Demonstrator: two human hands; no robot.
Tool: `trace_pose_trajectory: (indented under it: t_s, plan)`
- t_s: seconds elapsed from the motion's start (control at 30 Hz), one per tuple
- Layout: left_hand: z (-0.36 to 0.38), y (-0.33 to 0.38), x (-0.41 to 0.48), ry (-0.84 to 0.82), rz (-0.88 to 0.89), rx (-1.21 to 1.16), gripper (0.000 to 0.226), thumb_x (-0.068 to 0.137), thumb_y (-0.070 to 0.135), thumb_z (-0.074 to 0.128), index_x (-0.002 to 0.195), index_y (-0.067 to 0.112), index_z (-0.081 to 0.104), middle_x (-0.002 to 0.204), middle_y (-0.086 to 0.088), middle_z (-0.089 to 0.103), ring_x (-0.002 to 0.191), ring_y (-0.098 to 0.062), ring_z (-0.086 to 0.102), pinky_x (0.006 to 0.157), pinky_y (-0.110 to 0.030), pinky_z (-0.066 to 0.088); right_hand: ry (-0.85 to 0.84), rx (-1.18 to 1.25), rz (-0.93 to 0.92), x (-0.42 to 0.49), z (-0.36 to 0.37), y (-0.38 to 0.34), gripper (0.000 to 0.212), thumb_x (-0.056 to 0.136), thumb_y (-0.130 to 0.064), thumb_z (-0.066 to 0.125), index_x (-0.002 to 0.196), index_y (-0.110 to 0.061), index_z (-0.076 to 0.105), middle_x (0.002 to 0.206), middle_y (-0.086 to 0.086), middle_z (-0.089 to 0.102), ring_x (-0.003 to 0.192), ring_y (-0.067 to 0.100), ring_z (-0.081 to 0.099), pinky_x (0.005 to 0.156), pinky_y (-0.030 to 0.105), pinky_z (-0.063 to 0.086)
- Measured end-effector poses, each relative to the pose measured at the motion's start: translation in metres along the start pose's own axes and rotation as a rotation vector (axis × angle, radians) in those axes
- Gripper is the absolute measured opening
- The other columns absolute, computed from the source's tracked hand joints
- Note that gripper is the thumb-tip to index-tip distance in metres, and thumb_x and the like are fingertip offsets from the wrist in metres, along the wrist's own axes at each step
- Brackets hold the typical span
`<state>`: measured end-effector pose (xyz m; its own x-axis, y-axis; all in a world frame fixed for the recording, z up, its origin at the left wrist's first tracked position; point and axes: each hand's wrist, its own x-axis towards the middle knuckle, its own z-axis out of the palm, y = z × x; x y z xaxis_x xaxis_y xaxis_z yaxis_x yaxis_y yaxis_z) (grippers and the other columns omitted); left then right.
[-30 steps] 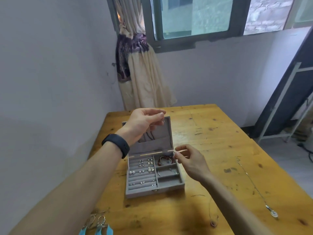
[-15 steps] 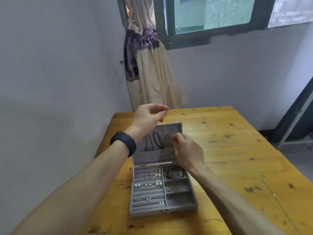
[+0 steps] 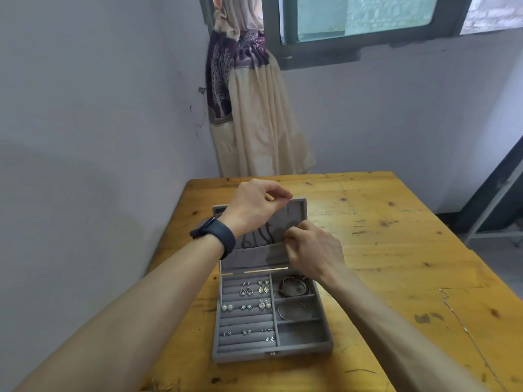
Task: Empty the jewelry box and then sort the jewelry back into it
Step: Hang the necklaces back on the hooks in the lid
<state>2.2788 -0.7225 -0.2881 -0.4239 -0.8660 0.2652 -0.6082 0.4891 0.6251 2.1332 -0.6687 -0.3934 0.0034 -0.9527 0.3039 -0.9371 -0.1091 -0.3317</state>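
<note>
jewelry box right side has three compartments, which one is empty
The compartment nearest the person. The farthest one holds a dark red bracelet, the middle one a silver bangle.

This looks like a simple room in a home. A worn wooden table [image 3: 396,250] stands in a corner between pale painted walls [image 3: 85,137]. Above it is a dark-framed window [image 3: 319,56], with a cream and purple curtain [image 3: 254,123] tied to one side. On the table lies an open grey jewelry box [image 3: 246,355] with earrings [image 3: 263,287] inside.
</note>
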Motion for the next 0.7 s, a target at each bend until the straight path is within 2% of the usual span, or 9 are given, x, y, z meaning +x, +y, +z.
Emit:
trace_pose_trajectory:
  t_s: [0.13, 0.23, 0.4, 0.53, 0.6, 0.7]
  plan:
    - [0.002, -0.004, 0.003, 0.024, 0.01, 0.011, 0.012, 0.091, 0.025, 0.072, 0.102, 0.028, 0.076, 0.09, 0.022, 0.068, 0.083, 0.0, 0.064, 0.07, -0.009, 0.048, -0.041, -0.018, 0.005, 0.0, 0.001, 0.003, 0.019, 0.094, -0.032, 0.047, 0.111, -0.024, 0.052, 0.11, -0.001, 0.055, 0.088, 0.032, 0.062, 0.067, 0.038, 0.048]
    - [0.004, -0.009, 0.004, 0.039, 0.017, 0.049, 0.015, 0.091, 0.027, 0.072, 0.106, 0.029, 0.074, 0.092, 0.017, 0.07, 0.083, 0.002, 0.062, 0.068, -0.008, 0.047, -0.067, -0.032, -0.007, -0.002, 0.001, 0.004, 0.021, 0.093, -0.033, 0.047, 0.111, -0.024, 0.054, 0.113, 0.0, 0.052, 0.086, 0.033, 0.062, 0.067, 0.038, 0.049]
    - [0.009, -0.016, 0.002, 0.063, 0.035, 0.123, 0.007, 0.089, 0.028, 0.074, 0.095, 0.03, 0.077, 0.087, 0.02, 0.071, 0.084, 0.002, 0.065, 0.079, -0.024, 0.057, -0.072, 0.056, 0.009, -0.003, -0.001, 0.009, 0.026, 0.091, -0.033, 0.051, 0.114, -0.027, 0.06, 0.118, -0.003, 0.054, 0.093, 0.029, 0.062, 0.075, 0.039, 0.051]
    - [0.012, -0.021, 0.001, 0.088, 0.028, 0.076, 0.006, 0.09, 0.028, 0.073, 0.094, 0.029, 0.076, 0.089, 0.016, 0.072, 0.086, 0.003, 0.064, 0.08, -0.02, 0.055, 0.204, 0.376, 0.095, 0.002, -0.005, 0.011, 0.012, 0.09, -0.031, 0.062, 0.101, -0.026, 0.066, 0.097, -0.009, 0.064, 0.077, 0.01, 0.061, 0.07, 0.028, 0.05]
    - [0.013, -0.022, 0.0, 0.097, 0.02, 0.043, 0.007, 0.09, 0.027, 0.073, 0.095, 0.027, 0.077, 0.09, 0.016, 0.073, 0.086, 0.004, 0.064, 0.08, -0.018, 0.054, 0.316, 0.459, 0.124, 0.008, -0.009, 0.009, 0.01, 0.089, -0.032, 0.067, 0.098, -0.027, 0.066, 0.091, -0.012, 0.064, 0.07, 0.002, 0.057, 0.067, 0.022, 0.047]
    - [0.016, -0.024, 0.0, 0.096, -0.007, 0.003, 0.008, 0.089, 0.026, 0.074, 0.096, 0.027, 0.077, 0.09, 0.016, 0.073, 0.086, 0.003, 0.065, 0.081, -0.019, 0.055, 0.319, 0.507, 0.096, 0.019, -0.016, 0.006, 0.019, 0.087, -0.035, 0.071, 0.105, -0.029, 0.066, 0.091, -0.014, 0.064, 0.069, 0.0, 0.057, 0.065, 0.015, 0.046]
